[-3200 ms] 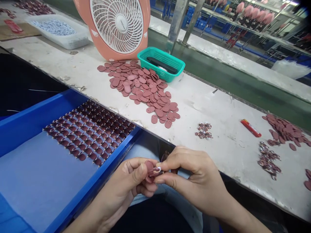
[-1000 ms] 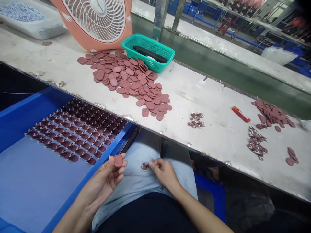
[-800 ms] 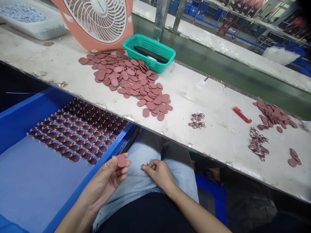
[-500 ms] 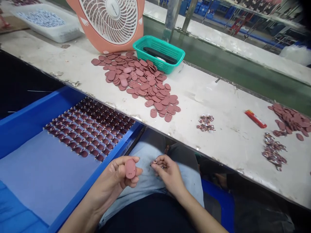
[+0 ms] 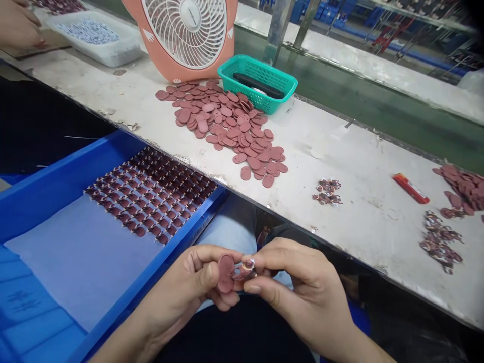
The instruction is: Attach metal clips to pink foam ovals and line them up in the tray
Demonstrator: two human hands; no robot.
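Left hand (image 5: 181,287) is pinching one pink oval disc (image 5: 226,273), and right hand (image 5: 298,282) has one small printed piece (image 5: 246,269) pinched right up against it. Just left of the hands, a blue tray (image 5: 159,267) holds tons of pieces (image 5: 151,194) in neat rows, too many to count. Past the hands on the bench (image 5: 359,201), a green basket (image 5: 257,83) has one black thing (image 5: 259,85) in it, and a white tub (image 5: 93,50) is full of tiny bits (image 5: 91,33).

1. Hands are up off the jeans (image 5: 227,227) now, left hand (image 5: 177,287) and right hand (image 5: 298,282) meeting.
2. Right pinches a small printed cutout (image 5: 246,269) against the oval rose tag (image 5: 226,273) in the left.
3. A co-worker's hand (image 5: 17,25) pops in top left, near the white plastic tray (image 5: 109,59).
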